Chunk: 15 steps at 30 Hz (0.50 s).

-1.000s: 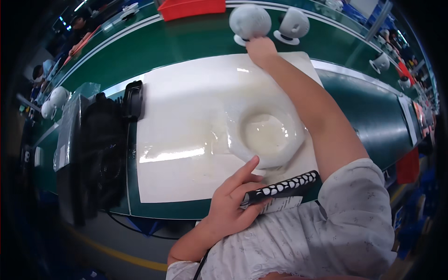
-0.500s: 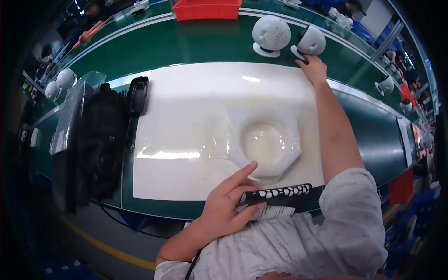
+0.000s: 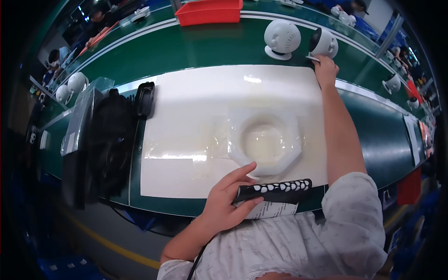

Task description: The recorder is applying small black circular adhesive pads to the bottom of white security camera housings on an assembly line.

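Note:
My left hand [image 3: 228,198] is closed round one end of a black handle-shaped device [image 3: 275,187] with a white pebble pattern, its index finger stretched out over the mat. The handle lies level in front of my body, above a printed paper [image 3: 273,210]. My right arm reaches far forward, where my right hand [image 3: 327,70] grips the lower part of a white round device [image 3: 328,45] with a black face. Part of that device's base is hidden by my fingers. Just left of it stands a similar white round device [image 3: 283,38] on a disc foot.
A white octagonal ring holder [image 3: 235,144] sits on the white mat [image 3: 182,116]. To the left are a black tray [image 3: 146,100], a dark bundle [image 3: 109,140] and a plastic-covered box [image 3: 77,135]. A red bin [image 3: 207,14] stands beyond the green conveyor [image 3: 154,51].
The view has shifted slightly. My right hand has moved a little with the black-faced round device, which now sits slightly farther from its neighbour. My left hand keeps hold of the handle.

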Each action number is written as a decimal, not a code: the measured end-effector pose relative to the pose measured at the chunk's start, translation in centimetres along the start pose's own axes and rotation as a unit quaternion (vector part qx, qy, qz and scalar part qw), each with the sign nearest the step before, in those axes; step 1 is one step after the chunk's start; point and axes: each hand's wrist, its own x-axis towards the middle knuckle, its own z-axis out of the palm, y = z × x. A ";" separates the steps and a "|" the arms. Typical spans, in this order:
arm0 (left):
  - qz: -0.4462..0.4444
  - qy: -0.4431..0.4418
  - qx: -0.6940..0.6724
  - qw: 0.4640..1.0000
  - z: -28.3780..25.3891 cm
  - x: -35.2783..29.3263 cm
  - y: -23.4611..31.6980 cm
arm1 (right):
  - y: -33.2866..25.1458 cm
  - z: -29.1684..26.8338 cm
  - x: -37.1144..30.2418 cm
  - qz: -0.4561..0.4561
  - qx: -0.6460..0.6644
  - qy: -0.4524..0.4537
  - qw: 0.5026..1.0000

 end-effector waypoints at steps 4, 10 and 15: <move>0.006 -0.010 -0.014 1.000 -0.1 0.1 -0.4 | 0.7 -4.8 0.2 -0.182 0.063 0.150 0.970; -0.054 0.026 -0.004 0.998 -0.2 -0.3 0.2 | -8.9 -19.0 -2.5 0.070 0.507 -0.097 0.853; -0.047 0.016 0.008 0.999 0.1 0.0 0.7 | -12.8 -22.2 -6.0 0.066 0.689 -0.304 0.654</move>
